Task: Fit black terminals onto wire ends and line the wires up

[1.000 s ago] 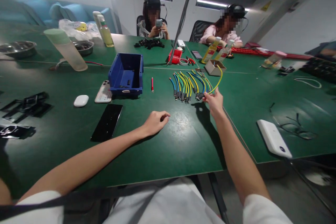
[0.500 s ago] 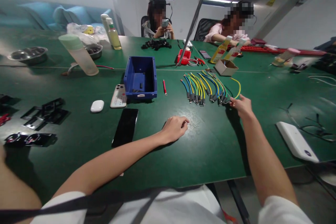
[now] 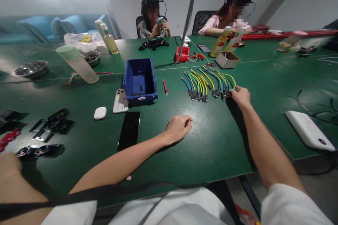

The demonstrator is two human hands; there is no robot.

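Observation:
A row of short yellow, green and blue cables with dark sleeves and metal lugs lies in the middle right of the table. At the row's right end, the fingers of my right hand pinch the lower end of a yellow cable, which bends up and left beside the others. My left hand rests on the green tabletop below the row, its fingers loosely curled, with nothing visible in them. A single red cable lies apart, between the row and a blue bin.
Phones, a white earbud case and black parts lie left. A power bank and glasses are right. A small box stands behind the cables. Two people sit opposite; another person's arm enters lower left.
My right hand has moved left and slightly away from me, bringing the yellow cable against the row's right end. My left hand stays on the table. The view has shifted slightly.

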